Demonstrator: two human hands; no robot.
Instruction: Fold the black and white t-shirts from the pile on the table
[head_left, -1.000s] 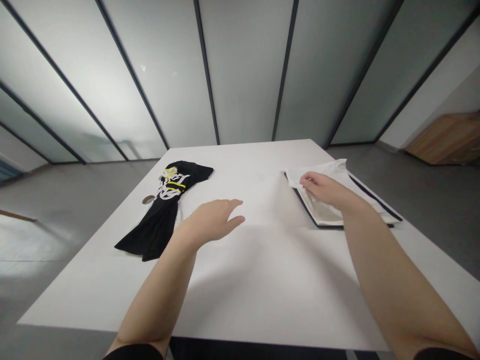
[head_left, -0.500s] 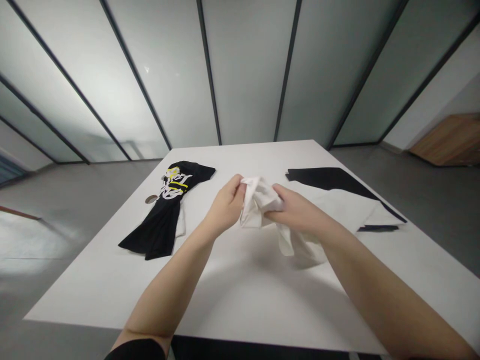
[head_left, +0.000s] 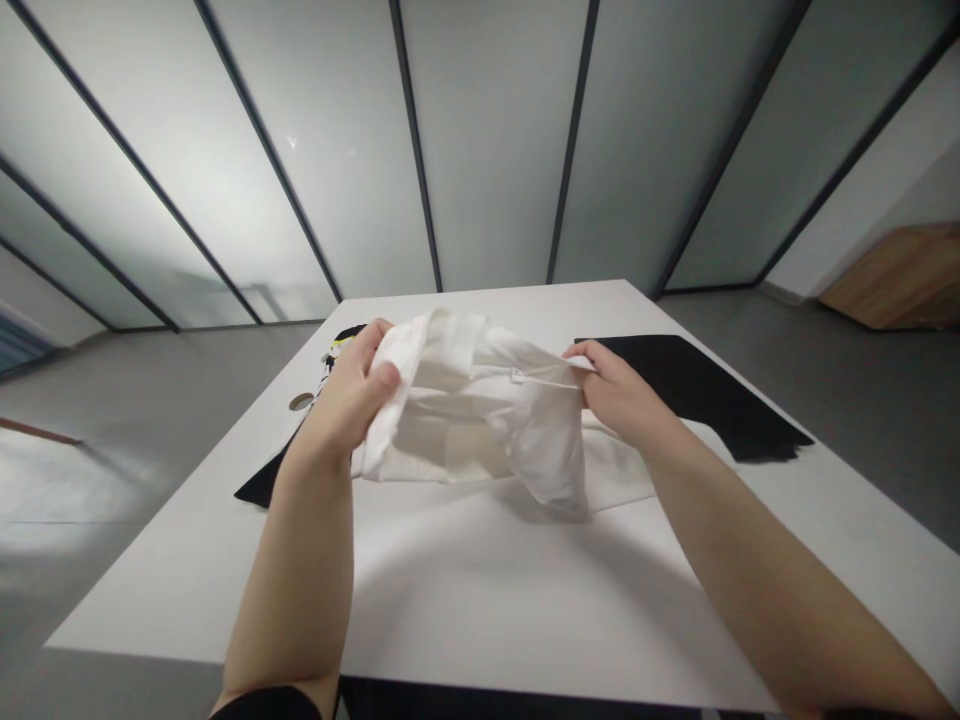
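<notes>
A white garment (head_left: 480,400) is stretched between my hands above the table, its edge spread and a small label showing inside. My left hand (head_left: 346,395) grips its left end, thumb on the near side. At the right, my right hand (head_left: 616,392) pinches the upper edge. The rest of the cloth trails to the right, under my right forearm, and rests on the table. I cannot tell whether it is trousers or a top.
On the white table (head_left: 480,610), a black garment with a white and yellow print (head_left: 259,483) lies at the left, mostly hidden by my left arm. A flat black garment (head_left: 697,390) lies at the right. A small round object (head_left: 301,401) sits near the left edge.
My hands have moved apart, the left one going left, and the bunched white garment is now spread between them. Its trailing part has slid off much of the black garment at the right.
</notes>
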